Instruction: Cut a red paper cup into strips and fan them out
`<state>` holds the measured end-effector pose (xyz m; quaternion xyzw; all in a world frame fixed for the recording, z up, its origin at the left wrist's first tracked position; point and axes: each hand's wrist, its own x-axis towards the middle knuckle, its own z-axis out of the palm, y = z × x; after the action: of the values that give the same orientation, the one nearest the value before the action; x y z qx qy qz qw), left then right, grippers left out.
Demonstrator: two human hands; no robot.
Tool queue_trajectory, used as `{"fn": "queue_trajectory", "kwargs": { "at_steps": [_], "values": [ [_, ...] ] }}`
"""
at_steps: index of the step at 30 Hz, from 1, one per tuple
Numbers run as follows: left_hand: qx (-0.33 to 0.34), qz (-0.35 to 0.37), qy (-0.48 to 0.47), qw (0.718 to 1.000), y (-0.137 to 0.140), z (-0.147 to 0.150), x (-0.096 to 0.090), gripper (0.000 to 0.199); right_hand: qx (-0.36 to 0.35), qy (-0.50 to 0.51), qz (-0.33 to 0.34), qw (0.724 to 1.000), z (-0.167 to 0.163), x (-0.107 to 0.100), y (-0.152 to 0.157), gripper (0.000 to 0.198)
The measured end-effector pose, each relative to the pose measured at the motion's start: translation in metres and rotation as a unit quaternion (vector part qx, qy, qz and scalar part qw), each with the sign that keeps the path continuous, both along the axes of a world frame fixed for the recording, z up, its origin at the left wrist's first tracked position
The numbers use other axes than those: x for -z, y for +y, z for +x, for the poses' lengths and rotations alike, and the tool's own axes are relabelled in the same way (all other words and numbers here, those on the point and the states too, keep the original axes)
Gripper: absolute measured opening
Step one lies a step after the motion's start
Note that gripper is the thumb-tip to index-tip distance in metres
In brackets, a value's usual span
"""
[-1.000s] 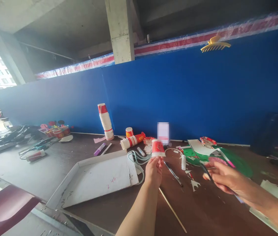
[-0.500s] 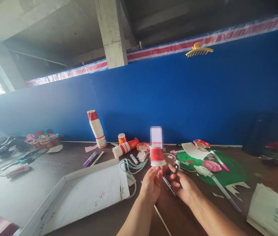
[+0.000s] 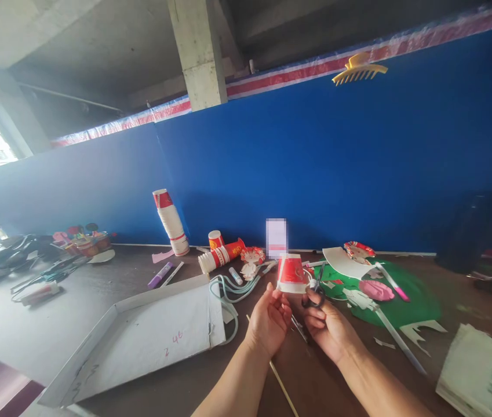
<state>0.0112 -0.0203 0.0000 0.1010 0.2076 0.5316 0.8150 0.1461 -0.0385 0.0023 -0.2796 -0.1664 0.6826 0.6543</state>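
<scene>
My left grip (image 3: 269,324) pinches a red paper cup (image 3: 290,269) at the lower left of its white rim, the other fingers curled loosely beneath. The cup's wide end faces down, and it sits between my 2 grips, above the counter (image 3: 119,278). My right grip (image 3: 329,329) is closed around the black handles of a pair of scissors (image 3: 315,298), the blades pointing up just beside the cup's right side; I cannot tell whether they are parted. A thin wooden stick (image 3: 283,389) lies by my left forearm.

To my left is a shallow white box (image 3: 141,341) with red digits inside, and a pale cable (image 3: 233,304) loops at its right end. Beyond it, 1 row of nested cups (image 3: 222,256) lies on its side, and 1 tall stack of cups (image 3: 171,226) stands leaning near the blue board (image 3: 315,162). To my right, a green sheet (image 3: 419,298) bears a ruffled pink piece (image 3: 376,290) and a pink-tipped marker (image 3: 392,282). A pale booklet (image 3: 483,370) lies nearer me.
</scene>
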Motion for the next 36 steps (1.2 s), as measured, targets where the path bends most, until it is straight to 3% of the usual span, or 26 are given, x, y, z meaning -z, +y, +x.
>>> {"fn": "queue_trajectory", "kwargs": {
  "at_steps": [2,8,11,16,21,25,29,36],
  "values": [
    [0.0,-0.014,-0.015,1.0,0.0,-0.002,-0.002,0.027,-0.001,-0.008,0.005,1.0,0.001,-0.001,-0.001,0.035],
    [-0.015,-0.03,-0.023,0.999,-0.002,-0.002,-0.007,0.002,-0.003,-0.037,0.006,0.999,0.0,0.005,-0.002,0.03],
    [-0.044,-0.024,-0.008,0.999,0.0,-0.004,-0.007,0.002,-0.005,-0.102,0.01,0.995,-0.004,0.005,-0.005,0.028],
    [-0.103,-0.012,-0.003,0.995,0.008,-0.013,-0.006,0.006,-0.036,-0.312,0.046,0.948,-0.013,0.005,-0.015,0.03],
    [-0.15,0.011,0.014,0.989,0.015,-0.019,-0.009,0.009,-0.046,-0.444,0.039,0.894,-0.022,0.006,-0.022,0.042],
    [-0.171,-0.002,0.025,0.985,0.016,-0.021,-0.013,0.01,-0.066,-0.48,0.048,0.873,-0.023,-0.002,-0.026,0.049],
    [-0.177,0.007,0.011,0.984,0.018,-0.024,-0.014,0.012,-0.065,-0.528,0.086,0.842,-0.02,-0.013,-0.028,0.042],
    [-0.166,0.049,-0.017,0.985,0.02,-0.032,-0.014,0.009,-0.113,-0.505,0.07,0.853,-0.019,-0.01,-0.03,0.05]
  ]
}}
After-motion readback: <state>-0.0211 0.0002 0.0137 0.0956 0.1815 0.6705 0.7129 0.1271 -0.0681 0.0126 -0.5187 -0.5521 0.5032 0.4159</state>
